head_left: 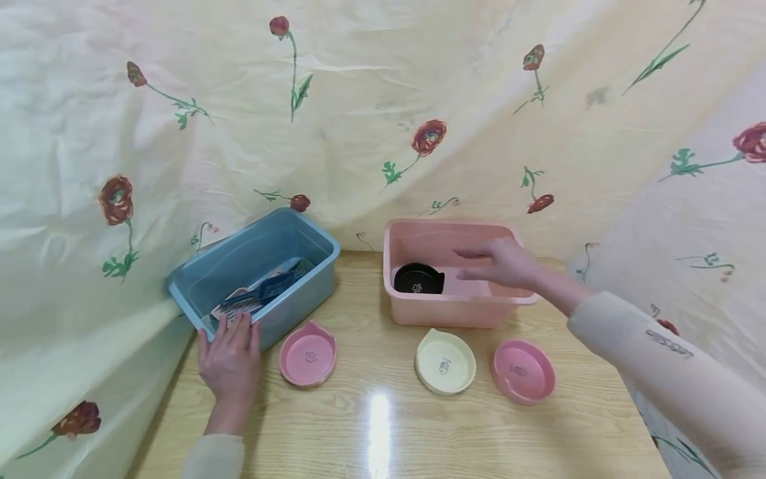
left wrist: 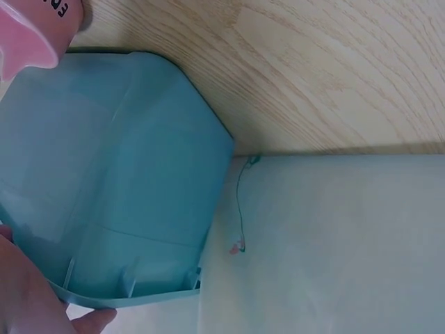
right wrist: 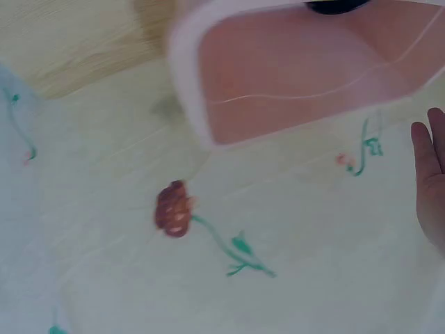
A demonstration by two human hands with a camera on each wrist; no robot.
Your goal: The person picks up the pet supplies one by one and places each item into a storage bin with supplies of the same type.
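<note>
At the left, my left hand (head_left: 230, 356) holds the near rim of a blue plastic bin (head_left: 296, 303), its fingers over the edge. The left wrist view shows the bin's outer side (left wrist: 139, 174) and part of that hand (left wrist: 28, 292) at the rim. Inside the bin lie dark blue and pale slotted utensils (head_left: 263, 293), partly overlapping. My right hand (head_left: 503, 263) hovers over a pink bin (head_left: 443, 313), fingers extended and holding nothing. A black round dish (head_left: 419, 278) with a paw print sits in the left part of the pink bin.
On the wooden table (head_left: 335, 432) stand a pink paw-print dish (head_left: 308, 356) by the blue bin, plus a cream dish (head_left: 445, 362) and another pink dish (head_left: 523, 372) before the pink bin. Flowered cloth (head_left: 359, 133) hangs behind and at the sides.
</note>
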